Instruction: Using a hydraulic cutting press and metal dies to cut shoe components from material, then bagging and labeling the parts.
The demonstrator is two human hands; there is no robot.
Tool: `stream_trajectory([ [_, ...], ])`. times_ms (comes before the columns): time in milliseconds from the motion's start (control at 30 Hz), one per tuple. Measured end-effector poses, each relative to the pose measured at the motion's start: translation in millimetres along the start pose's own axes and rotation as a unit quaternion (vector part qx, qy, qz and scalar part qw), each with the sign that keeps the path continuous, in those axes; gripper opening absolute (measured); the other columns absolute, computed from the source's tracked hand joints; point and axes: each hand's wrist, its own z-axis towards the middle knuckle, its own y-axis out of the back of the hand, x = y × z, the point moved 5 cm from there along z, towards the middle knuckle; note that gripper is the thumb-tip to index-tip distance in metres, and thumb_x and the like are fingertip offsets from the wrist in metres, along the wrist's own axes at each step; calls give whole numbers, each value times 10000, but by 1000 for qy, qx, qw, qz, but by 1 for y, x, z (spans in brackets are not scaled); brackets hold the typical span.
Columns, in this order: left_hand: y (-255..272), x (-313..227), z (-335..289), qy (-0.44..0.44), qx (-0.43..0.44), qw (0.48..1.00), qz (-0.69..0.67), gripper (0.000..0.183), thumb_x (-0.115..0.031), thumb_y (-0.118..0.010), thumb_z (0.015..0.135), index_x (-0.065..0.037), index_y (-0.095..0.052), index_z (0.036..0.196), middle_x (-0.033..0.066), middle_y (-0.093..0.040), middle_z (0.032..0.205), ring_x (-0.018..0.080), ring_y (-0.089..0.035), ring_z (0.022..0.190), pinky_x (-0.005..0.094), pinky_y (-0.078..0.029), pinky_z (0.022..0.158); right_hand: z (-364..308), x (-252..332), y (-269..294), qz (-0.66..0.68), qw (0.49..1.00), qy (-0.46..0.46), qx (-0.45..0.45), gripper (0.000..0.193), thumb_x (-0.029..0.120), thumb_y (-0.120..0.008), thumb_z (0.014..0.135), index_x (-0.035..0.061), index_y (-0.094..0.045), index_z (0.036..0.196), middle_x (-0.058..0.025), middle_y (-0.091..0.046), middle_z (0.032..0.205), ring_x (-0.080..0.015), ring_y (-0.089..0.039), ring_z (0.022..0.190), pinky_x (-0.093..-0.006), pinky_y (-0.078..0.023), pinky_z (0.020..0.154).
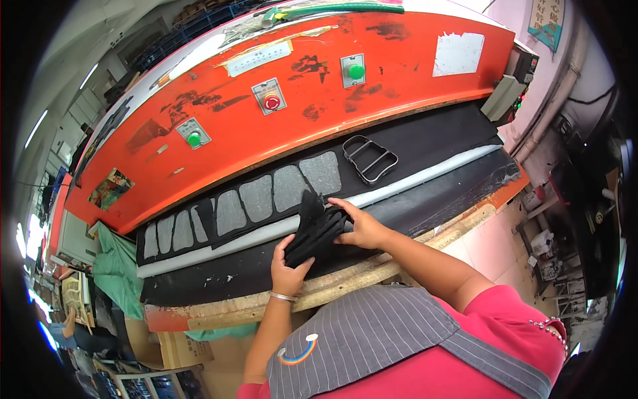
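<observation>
1. A striped grey apron (369, 326) is worn over a pink shirt (512, 312)
2. A bracelet (284, 296) is worn on the left wrist
3. A black bundle (309, 239), soft and folded, is held up between the two hands, above the near part of the tabletop (219, 282)
4. By the grip of the left hand (291, 266) the bundle is pinched at its lower left side, between thumb and fingers
5. By the grip of the right hand (362, 226) it is pinched at its upper right side, the fingers being bent over the folds
6. The tabletop is covered in black and edged along the near side with a wooden beam (232, 316)
7. A pale strip (425, 175) is laid lengthwise across it, partly hidden by the bundle
8. Beyond the strip a black sheet (432, 136) is spread; at its left a row of grey patches (230, 211) is seen; whether these are holes or pieces cannot be told
9. A metal frame (374, 161) with two crossbars is laid on the sheet, right of the patches
10. Behind, a red machine (229, 133) is fitted with two green buttons (194, 139) and one red button (271, 102)
</observation>
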Motion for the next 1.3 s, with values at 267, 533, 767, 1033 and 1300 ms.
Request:
stream_trajectory([
  [267, 9, 5, 4, -63, -36, 977, 202, 987, -83, -819, 577, -62, -316, 1425, 174, -458, 1303, 290, -462, 1219, 369, -383, 1023, -1, -28, -14, -72, 997, 41, 5, 1142, 145, -851, 605, 42, -128, 1483, -228, -315, 1443, -336, -309, 1355, -385, -263, 1113],
  [533, 3, 2, 5, -87, -22, 965, 247, 819, -92, -827, 600, -67, -454, 1328, 146, -545, 1147, 293, -551, 1082, 362, -441, 944, -5, -37, -19, 19, 998, 39, -45, 1227, 174, -888, 594, 58, -63, 1494, -211, -282, 1469, -311, -305, 1365, -375, -260, 1117],
  [767, 1, -7, -2, -161, -8, 947, 279, 482, -66, -805, 588, -75, -618, 1032, 118, -596, 974, 331, -572, 938, 386, -469, 829, -12, -22, -22, -47, 998, 30, 19, 1140, 200, -888, 598, 35, -171, 1469, -225, -342, 1434, -331, -349, 1337, -375, -289, 1102],
  [1033, -2, -13, -14, -223, 31, 929, 294, 435, -3, -722, 553, -65, -633, 974, 110, -603, 924, 316, -571, 898, 384, -469, 820, 4, 0, 89, -397, 913, 61, -75, 876, 385, -794, 692, 59, -382, 1393, -169, -395, 1413, -339, -382, 1305, -438, -292, 1085],
  [1300, 16, -5, -14, -157, 31, 962, 221, 472, -26, -815, 545, -55, -654, 988, 105, -610, 900, 276, -609, 854, 338, -489, 778, 15, -23, 116, -599, 800, -16, 27, 482, 302, -801, 652, 88, -597, 1033, -71, -572, 1011, -267, -528, 1051, -419, -363, 957],
])
